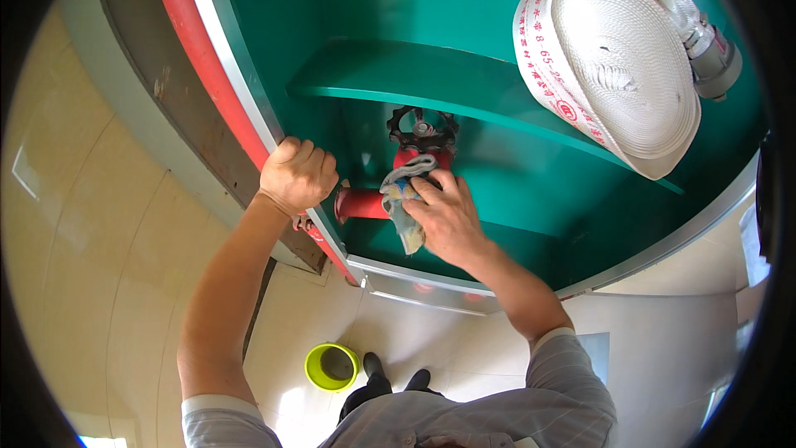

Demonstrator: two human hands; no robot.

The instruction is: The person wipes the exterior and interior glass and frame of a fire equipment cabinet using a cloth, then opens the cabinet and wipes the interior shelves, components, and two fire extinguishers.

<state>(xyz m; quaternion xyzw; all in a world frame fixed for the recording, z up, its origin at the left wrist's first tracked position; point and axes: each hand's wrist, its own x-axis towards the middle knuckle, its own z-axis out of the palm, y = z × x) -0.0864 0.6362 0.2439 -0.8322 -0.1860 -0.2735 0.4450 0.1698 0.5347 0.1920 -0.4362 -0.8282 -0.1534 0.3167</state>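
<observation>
Rag (pixel 404 199) pressed against red valve (pixel 390 191) by right hand (pixel 445 220), fingers closed on cloth; long axis run near-to-far, loose end hung toward near side. Valve set low inside green cabinet (pixel 514 166), outlet pointed left, black handwheel (pixel 421 128) on far side. Cabinet frame edge (pixel 249 116) gripped by left hand (pixel 297 176), fist shut. White coiled hose (pixel 618 66) seen right, on shelf. Pale tiled floor (pixel 108 282) below; yellow-green bucket (pixel 332 366) near shoes.

No packages, signs or screens in view; only label-like marking is a band of red printed characters w/ a small red round emblem along the white outer edge of the coiled fire hose (pixel 613 66), upper right inside the green cabinet (pixel 531 174).
</observation>
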